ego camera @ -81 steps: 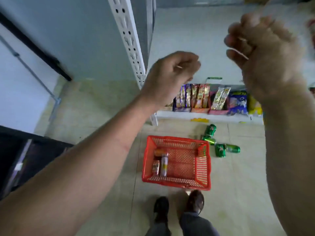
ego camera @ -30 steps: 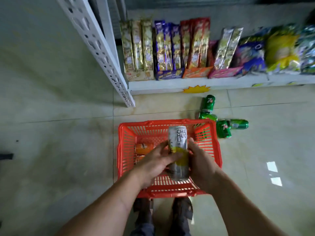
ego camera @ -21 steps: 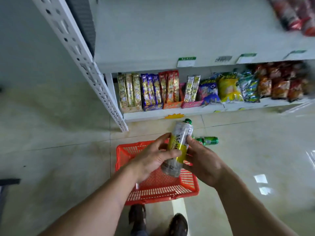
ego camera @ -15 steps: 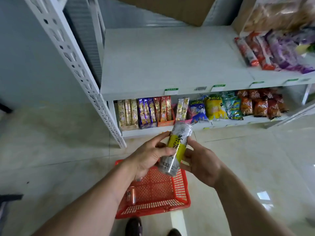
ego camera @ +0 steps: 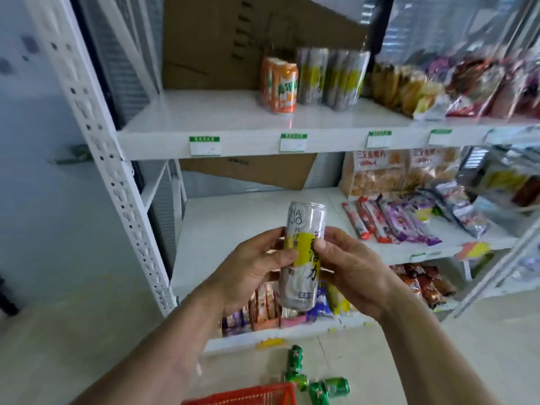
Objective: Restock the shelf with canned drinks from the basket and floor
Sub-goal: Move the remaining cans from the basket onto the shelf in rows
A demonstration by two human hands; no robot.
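The white metal shelf unit (ego camera: pixel 204 141) fills the view beyond the fingers, its perforated upright (ego camera: pixel 111 171) standing to their left. Behind the boards, brown cardboard (ego camera: pixel 222 42) backs the unit. The upper board (ego camera: pixel 204 112), well above the fingers, carries 1 orange can (ego camera: pixel 280 84) and, just to its right, a blurred row of silver-and-yellow cans (ego camera: pixel 333 77); their number cannot be told. Snack bags (ego camera: pixel 415 89) crowd the same board further right, and green-topped price tags (ego camera: pixel 293 142) line its front edge. The middle board (ego camera: pixel 233 229) lies directly behind the fingers, with long wrapped bars (ego camera: pixel 388 220) to the right of them. Below the fingers, small packets (ego camera: pixel 263 305) stand on the lowest board.

On the tiled floor (ego camera: pixel 58 361), below and nearer than the fingers, the rim of the red basket (ego camera: pixel 242 396) shows at the bottom edge, and green cans (ego camera: pixel 315 384) lie on their sides just right of it.

The left hand (ego camera: pixel 251 270) and the right hand (ego camera: pixel 353 270) together grip 1 tall silver-and-yellow can (ego camera: pixel 302 258), held nearly upright in the air in front of the middle board. The left thumb and fingers curl round its left side; the right thumb (ego camera: pixel 321 247) presses its front while the right fingers wrap behind it. Between the can and the upper board nothing stands but the board's front lip.
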